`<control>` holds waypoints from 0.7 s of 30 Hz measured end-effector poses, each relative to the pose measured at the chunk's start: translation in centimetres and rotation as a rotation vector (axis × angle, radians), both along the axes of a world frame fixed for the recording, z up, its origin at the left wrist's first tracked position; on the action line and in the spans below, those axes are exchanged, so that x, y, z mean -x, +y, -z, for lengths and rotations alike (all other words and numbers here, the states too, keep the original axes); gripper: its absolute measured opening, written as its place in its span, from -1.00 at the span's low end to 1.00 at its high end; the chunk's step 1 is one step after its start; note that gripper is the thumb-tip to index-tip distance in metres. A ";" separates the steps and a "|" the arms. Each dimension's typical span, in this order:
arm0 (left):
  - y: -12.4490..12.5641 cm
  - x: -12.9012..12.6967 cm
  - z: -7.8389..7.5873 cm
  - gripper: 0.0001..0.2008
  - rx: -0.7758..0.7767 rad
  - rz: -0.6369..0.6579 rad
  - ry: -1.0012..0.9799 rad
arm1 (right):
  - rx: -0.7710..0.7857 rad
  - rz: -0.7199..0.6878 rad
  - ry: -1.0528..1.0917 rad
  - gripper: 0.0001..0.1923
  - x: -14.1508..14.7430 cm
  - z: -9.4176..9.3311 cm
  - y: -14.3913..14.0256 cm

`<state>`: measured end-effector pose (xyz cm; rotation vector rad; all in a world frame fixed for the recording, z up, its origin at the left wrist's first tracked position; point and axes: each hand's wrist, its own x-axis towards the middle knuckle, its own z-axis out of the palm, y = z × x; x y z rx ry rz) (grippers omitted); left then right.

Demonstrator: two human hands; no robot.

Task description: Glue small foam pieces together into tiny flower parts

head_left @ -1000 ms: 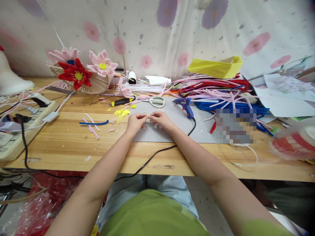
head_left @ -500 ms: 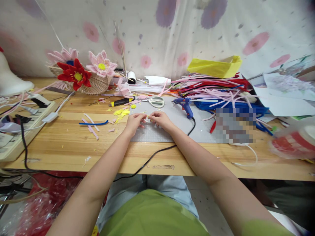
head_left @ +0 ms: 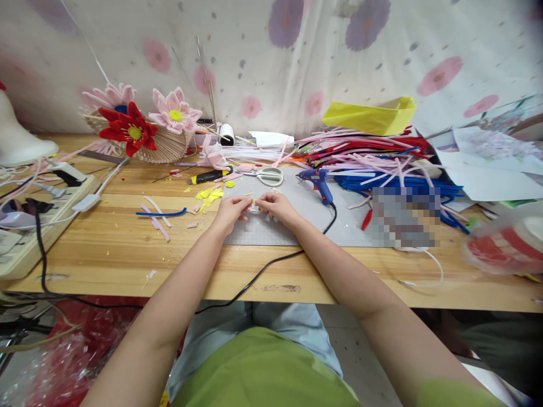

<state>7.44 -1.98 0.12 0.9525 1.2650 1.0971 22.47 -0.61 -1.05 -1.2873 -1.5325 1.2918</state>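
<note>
My left hand [head_left: 233, 211] and my right hand [head_left: 276, 207] meet fingertip to fingertip over the grey cutting mat [head_left: 288, 234]. Both are closed in a pinch. Between them shows a tiny yellow piece [head_left: 254, 202], too small to name and mostly covered by the fingers. Yellow scraps [head_left: 209, 196] lie just left of my left hand, with a small yellow disc [head_left: 229, 183] behind them. Behind my hands are scissors [head_left: 270, 176] and a yellow-and-black utility knife [head_left: 211, 176]. To the right of my right hand rests a blue glue gun [head_left: 319, 182].
Pink and red fuzzy flowers [head_left: 132, 131] sit on a woven fan-shaped base [head_left: 173, 148] at back left. Bundles of pipe cleaners [head_left: 365, 150] fill the back right. A black cord [head_left: 263, 268] crosses the front edge. A power strip [head_left: 46, 232] stands at left.
</note>
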 end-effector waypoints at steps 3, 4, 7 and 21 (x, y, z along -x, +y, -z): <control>0.0 0.0 0.1 -0.71 -0.004 0.004 0.010 | -0.002 -0.008 -0.007 -0.80 0.0 0.0 0.0; 0.1 0.0 0.2 -0.70 -0.002 0.011 0.010 | -0.003 -0.010 -0.010 -0.80 0.0 -0.1 0.0; 0.1 0.1 0.1 -0.70 0.012 0.023 0.003 | -0.003 -0.007 -0.012 -0.80 0.0 -0.1 0.0; 0.3 0.1 0.2 -0.69 0.024 0.017 0.006 | -0.006 -0.005 -0.023 -0.79 0.1 -0.4 -0.2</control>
